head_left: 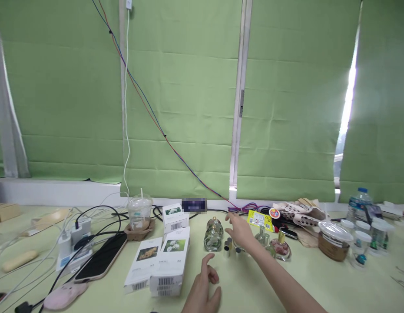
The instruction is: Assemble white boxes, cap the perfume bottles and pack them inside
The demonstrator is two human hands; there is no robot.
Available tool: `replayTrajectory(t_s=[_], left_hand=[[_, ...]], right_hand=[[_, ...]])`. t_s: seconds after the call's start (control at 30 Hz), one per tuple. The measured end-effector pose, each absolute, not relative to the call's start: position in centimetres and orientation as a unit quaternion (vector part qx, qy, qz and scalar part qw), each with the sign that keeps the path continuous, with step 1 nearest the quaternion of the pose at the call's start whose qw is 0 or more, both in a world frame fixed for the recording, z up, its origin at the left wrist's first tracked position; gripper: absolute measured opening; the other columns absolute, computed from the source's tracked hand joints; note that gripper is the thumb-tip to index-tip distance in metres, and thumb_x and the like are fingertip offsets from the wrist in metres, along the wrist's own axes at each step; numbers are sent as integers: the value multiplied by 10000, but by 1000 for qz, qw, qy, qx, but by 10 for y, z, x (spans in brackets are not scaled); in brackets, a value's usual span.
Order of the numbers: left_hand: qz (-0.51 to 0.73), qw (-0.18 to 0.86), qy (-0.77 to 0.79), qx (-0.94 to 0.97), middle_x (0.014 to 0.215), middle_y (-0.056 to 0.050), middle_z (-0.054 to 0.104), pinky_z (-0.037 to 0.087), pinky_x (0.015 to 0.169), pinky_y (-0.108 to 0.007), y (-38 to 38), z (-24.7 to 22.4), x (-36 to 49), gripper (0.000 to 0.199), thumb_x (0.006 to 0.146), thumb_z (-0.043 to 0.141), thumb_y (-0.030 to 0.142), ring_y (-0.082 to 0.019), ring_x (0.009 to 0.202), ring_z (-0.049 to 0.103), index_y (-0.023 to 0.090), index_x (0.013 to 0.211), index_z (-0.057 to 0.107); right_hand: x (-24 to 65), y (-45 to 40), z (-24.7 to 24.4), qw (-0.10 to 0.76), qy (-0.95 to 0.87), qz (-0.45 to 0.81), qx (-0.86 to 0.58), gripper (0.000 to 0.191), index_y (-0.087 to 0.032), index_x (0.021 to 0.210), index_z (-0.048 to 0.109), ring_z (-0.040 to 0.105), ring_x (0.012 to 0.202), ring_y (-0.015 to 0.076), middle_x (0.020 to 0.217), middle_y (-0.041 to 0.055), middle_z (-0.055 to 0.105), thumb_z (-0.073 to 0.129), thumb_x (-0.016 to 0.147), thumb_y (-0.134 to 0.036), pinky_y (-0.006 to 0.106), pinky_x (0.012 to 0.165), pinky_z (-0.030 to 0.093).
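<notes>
My right hand point(241, 231) reaches across to the middle of the table, its fingers apart and nothing visible in them. Just below its fingertips stand several small dark and silver caps point(227, 248). To its left is a clear glass perfume bottle point(213, 237) with a gold-coloured top. Near the front edge of the view, my left hand point(204, 284) hovers with thumb and fingers apart, holding nothing. Small glass bottles point(266, 241) stand partly behind my right wrist. Beside them lies a round bottle point(280, 249) with reddish contents and a gold cap.
White flower-printed boxes point(171, 256) lie left of my hands. Further left are a phone point(102, 256), a power strip point(73, 256) with tangled cables and a plastic cup point(139, 213). On the right are a lidded tub point(334, 243), small clear jars point(361, 248) and a water bottle point(361, 202).
</notes>
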State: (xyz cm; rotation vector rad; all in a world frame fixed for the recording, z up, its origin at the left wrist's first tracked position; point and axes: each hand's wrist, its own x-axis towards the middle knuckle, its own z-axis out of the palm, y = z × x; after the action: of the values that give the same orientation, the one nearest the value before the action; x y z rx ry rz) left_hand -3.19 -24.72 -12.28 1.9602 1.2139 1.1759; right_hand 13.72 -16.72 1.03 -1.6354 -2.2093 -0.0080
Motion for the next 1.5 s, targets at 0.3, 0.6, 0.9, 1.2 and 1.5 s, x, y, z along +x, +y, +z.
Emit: replayTrajectory(t_s=[0.3,0.6,0.9,1.2,1.5], left_hand=[[489,224,492,685,976,-86,539,448,884,-367,-244,-126,-35,491,703,517,218,-229,927,567,181,1164,354],[513,200,506,664,1281,-146,445,371,1056,-475,-242,-127,-34,598,705,514,149,-297,1270,412,170,1280,350],[507,204,504,669,1428,-175,355,185,1158,-528,-243,-115,-39,689,728,540,155,-314,1381,291,155,1361,267],[484,232,507,674,1414,-191,453,274,1136,-504,-241,-115,-42,585,807,533,294,-312,1348,389,127,1343,369],[457,252,510,683,1393,-199,468,272,1129,-510,-243,-110,-43,504,841,476,310,-303,1328,410,130,1302,379]], right_hand=[[82,-169,-21,225,-830,26,-509,428,-202,1151,573,597,1067,255,1203,104,595,610,748,-65,292,797,457],[85,-159,-31,240,-839,44,-487,289,-179,1032,631,615,989,212,1104,87,624,513,819,-22,267,801,450],[94,-183,-31,262,-859,86,-431,234,-192,923,671,627,951,205,1026,61,657,581,787,-24,265,799,453],[145,-199,-28,346,-789,139,-488,189,-206,961,643,629,932,204,990,55,675,472,899,-154,281,820,459],[159,-197,-76,308,-746,171,-565,426,-180,1032,618,577,1088,297,1151,152,611,433,729,56,399,918,426]])
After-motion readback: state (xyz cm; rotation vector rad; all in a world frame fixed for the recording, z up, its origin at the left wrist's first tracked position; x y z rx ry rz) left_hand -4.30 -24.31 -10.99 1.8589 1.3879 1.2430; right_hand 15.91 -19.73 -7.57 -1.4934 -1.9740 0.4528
